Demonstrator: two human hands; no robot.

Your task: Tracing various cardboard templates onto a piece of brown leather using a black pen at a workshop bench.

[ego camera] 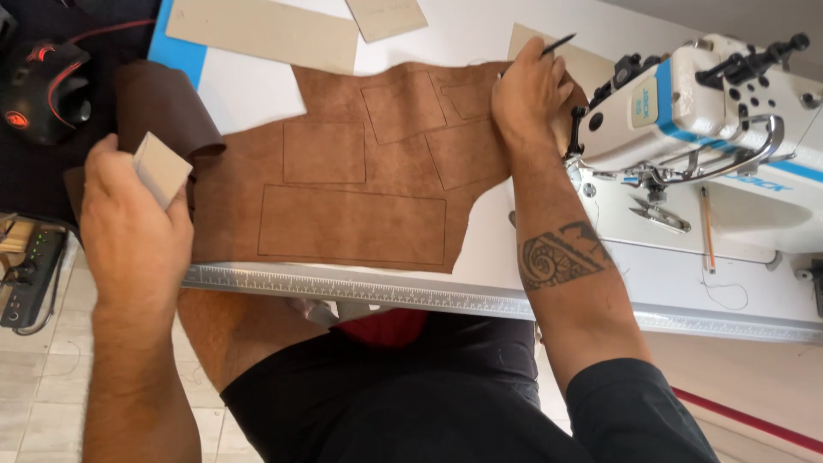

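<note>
A brown piece of leather (360, 180) lies flat on the white table, with several rectangles outlined on it in dark lines. Its left end curls up into a dark roll (163, 103). My left hand (129, 223) is at the table's left edge and holds a small beige card piece (161, 167) between thumb and fingers. My right hand (530, 90) rests on the far right part of the leather and grips a thin dark pen (549, 47), its tip pointing up and away.
A white and blue sewing machine (694, 111) stands at the right, close to my right hand. Beige card templates (266, 33) lie at the back. A metal ruler strip (360, 291) runs along the table's front edge. A black device (43, 86) sits far left.
</note>
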